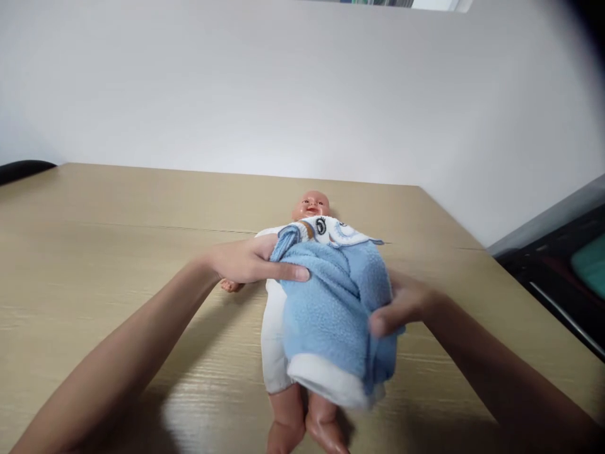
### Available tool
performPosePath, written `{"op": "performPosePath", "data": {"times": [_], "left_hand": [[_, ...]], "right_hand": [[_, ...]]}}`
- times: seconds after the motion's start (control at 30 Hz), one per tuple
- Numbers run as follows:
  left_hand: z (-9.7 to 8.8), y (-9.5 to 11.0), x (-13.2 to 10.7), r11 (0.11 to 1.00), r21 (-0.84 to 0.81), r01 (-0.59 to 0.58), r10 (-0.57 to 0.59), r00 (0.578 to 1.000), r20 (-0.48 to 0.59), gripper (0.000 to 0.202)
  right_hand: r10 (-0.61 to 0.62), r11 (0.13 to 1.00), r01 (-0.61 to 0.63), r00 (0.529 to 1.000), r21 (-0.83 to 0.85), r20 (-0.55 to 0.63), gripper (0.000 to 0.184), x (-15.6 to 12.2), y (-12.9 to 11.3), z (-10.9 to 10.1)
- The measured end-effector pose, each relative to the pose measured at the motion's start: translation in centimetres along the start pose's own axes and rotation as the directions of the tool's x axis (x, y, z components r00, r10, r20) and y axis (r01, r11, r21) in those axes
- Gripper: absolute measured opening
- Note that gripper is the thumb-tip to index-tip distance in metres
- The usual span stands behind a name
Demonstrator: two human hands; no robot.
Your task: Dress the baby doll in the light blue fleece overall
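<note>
Left hand point(250, 260) and right hand point(404, 304) hold a blue garment point(326, 309) over a doll point(275, 340) on a table point(142, 202)

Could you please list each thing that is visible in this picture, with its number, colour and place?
Doll: 1, pinkish, lying face up on the table
Doll's suit: 1, white, on the doll
Fleecy garment: 1, light blue and white, over the doll
Table: 1, light wood, beneath the doll
Wall: 1, pale grey, behind the table
Dark object: 1, black, far left edge
Dark item with green part: 1, black and green, right edge
Left hand: 1, bare, gripping the garment's upper left
Right hand: 1, bare, gripping the garment's right side
</note>
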State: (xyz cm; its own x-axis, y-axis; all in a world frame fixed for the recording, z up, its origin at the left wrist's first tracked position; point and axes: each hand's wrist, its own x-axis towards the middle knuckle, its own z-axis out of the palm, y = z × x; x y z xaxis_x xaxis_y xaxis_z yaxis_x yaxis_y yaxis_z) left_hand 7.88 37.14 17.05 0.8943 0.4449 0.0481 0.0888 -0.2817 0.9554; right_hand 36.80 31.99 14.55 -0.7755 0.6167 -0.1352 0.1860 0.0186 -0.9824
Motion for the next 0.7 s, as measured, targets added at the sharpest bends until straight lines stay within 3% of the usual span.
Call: {"op": "performPosePath", "data": {"times": [0.1,0.17,0.23,0.33,0.43,0.53,0.7], "left_hand": [[0.1,0.0,0.2,0.998,-0.058,0.038,-0.028,0.986,0.163,0.031],[0.2,0.0,0.1,0.988,-0.131,0.087,-0.045,0.954,0.295,0.041],[0.3,0.1,0.0,0.977,-0.173,0.125,-0.06,0.937,0.343,0.042],[0.3,0.4,-0.3,0.979,-0.157,0.129,-0.074,0.947,0.314,0.028],[0.1,0.7,-0.6,0.992,-0.082,0.099,-0.071,0.956,0.286,0.02],[0.0,1.1,-1.0,0.997,0.018,0.069,-0.071,0.971,0.228,0.03],[1.5,2.1,-2.1,0.998,0.06,0.017,-0.022,0.995,0.094,0.033]], "right_hand": [[-0.065,0.997,0.064,0.998,0.042,0.014,0.062,0.2,-0.3,0.3],[-0.106,0.993,0.11,0.992,0.053,-0.072,0.056,0.3,0.0,0.5],[-0.092,0.994,0.1,0.986,0.053,-0.142,0.058,0.4,0.4,0.7],[-0.033,0.998,0.041,0.989,0.051,-0.141,0.06,0.4,0.5,1.2],[0.021,0.998,-0.023,0.999,0.054,0.036,0.056,0.3,-0.3,1.8],[0.012,0.998,-0.026,0.978,0.062,0.208,0.057,0.2,-1.3,2.5],[-0.013,0.985,0.003,0.998,0.171,0.055,0.051,-0.5,-1.2,2.9]]}}
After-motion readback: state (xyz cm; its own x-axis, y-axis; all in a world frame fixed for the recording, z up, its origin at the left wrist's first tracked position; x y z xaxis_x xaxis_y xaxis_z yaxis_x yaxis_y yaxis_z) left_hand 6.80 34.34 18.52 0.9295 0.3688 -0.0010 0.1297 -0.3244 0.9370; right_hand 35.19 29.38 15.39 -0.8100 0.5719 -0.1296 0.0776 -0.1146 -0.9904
